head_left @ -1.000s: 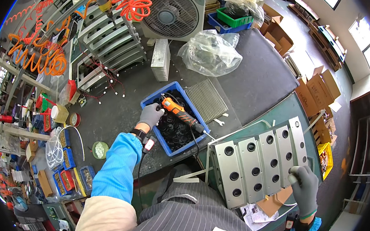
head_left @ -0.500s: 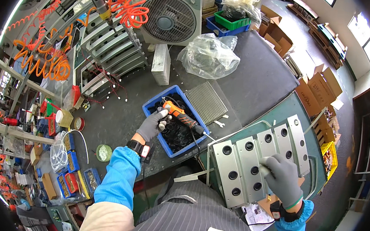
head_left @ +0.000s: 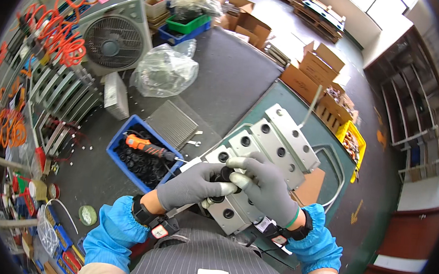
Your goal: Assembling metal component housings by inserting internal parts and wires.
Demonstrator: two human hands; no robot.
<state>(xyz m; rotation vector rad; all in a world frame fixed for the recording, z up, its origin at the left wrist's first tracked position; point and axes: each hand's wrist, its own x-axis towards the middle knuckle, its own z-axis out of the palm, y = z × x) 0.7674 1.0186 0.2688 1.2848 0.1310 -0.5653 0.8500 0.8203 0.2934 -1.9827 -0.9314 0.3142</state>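
Note:
My left hand (head_left: 191, 185) and my right hand (head_left: 268, 186), both in grey gloves, meet above a row of silver metal panels (head_left: 271, 143) in front of me. Between their pinched fingertips is a small black rubber grommet (head_left: 226, 173). The panels have round holes, many with black rings set in them; my hands cover part of the near panels. Just left of my hands, a blue bin (head_left: 118, 135) holds many black grommets (head_left: 137, 165). An orange-and-black power screwdriver (head_left: 145, 145) lies across the grommets, its tip over the bin's right rim.
Behind the bin lie a stack of ribbed metal strips (head_left: 171, 123) and a small wrench (head_left: 194, 143). A clear plastic bag (head_left: 165, 71) and a box fan (head_left: 113, 38) stand farther back. Cardboard boxes (head_left: 318, 67) and a yellow crate (head_left: 359, 148) are at the right.
My left hand has let go of the orange screwdriver, which now rests in the bin, and has moved right to meet my right hand. The whole view has turned toward the right.

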